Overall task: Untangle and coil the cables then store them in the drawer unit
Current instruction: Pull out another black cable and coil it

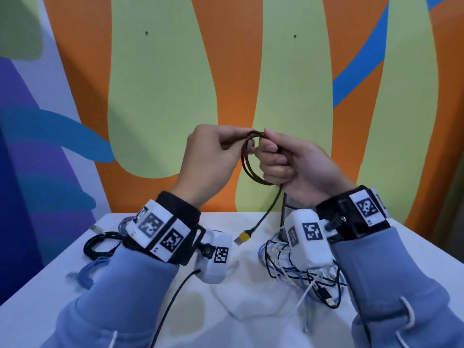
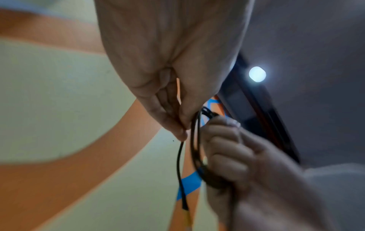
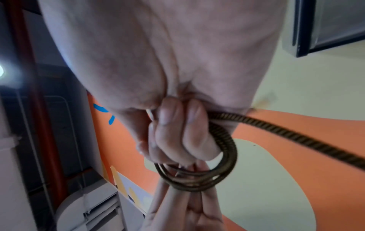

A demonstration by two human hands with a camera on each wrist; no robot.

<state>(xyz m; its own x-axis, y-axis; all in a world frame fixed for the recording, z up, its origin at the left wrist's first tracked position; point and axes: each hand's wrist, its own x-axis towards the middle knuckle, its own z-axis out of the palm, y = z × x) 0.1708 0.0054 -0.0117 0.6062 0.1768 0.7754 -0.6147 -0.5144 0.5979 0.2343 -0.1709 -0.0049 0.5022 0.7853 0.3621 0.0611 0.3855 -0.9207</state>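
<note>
Both hands are raised above the white table with a braided black-and-gold cable wound into a small coil between them. My left hand pinches the top of the coil. My right hand has its fingers curled through the loops and grips them. The cable's free end hangs down to a yellow USB plug just above the table. A tangle of white, blue and black cables lies on the table under my right wrist.
A coiled black cable and a blue cable lie at the table's left. A thin black lead runs across the front. A dark cylindrical object stands by the painted wall, mostly hidden by my right hand.
</note>
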